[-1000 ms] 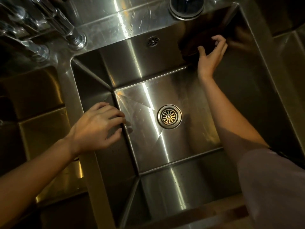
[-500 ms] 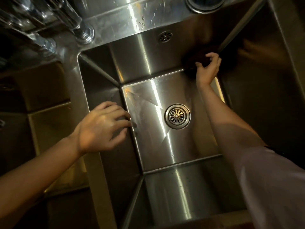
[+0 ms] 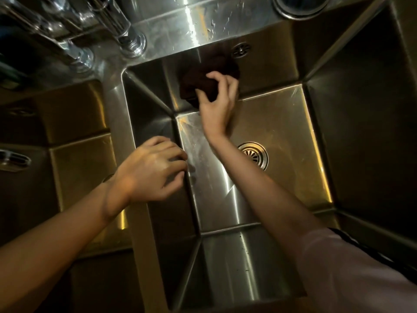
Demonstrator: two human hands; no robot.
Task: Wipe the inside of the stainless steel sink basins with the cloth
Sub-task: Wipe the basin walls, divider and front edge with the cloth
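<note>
The right basin [image 3: 282, 118] of the stainless steel sink fills the middle of the head view. A dark brown cloth [image 3: 198, 80] is pressed against its back wall, just left of the overflow hole [image 3: 241, 50]. My right hand [image 3: 217, 105] grips the cloth from below, fingers curled over it. My left hand [image 3: 153, 168] rests on the divider [image 3: 115, 109] between the two basins, fingers bent and holding nothing. The round drain [image 3: 256, 154] lies in the basin floor, partly behind my right forearm.
A second, darker basin [image 3: 76, 159] lies to the left. Chrome tap bases [image 3: 133, 41] rise at the back left. A round fitting [image 3: 300, 5] sits in the rim at the back right. The basin's right wall [image 3: 365, 123] is in shadow.
My right hand has swept the cloth leftwards along the back wall, from the far right corner to left of the overflow hole. My left hand stayed on the divider.
</note>
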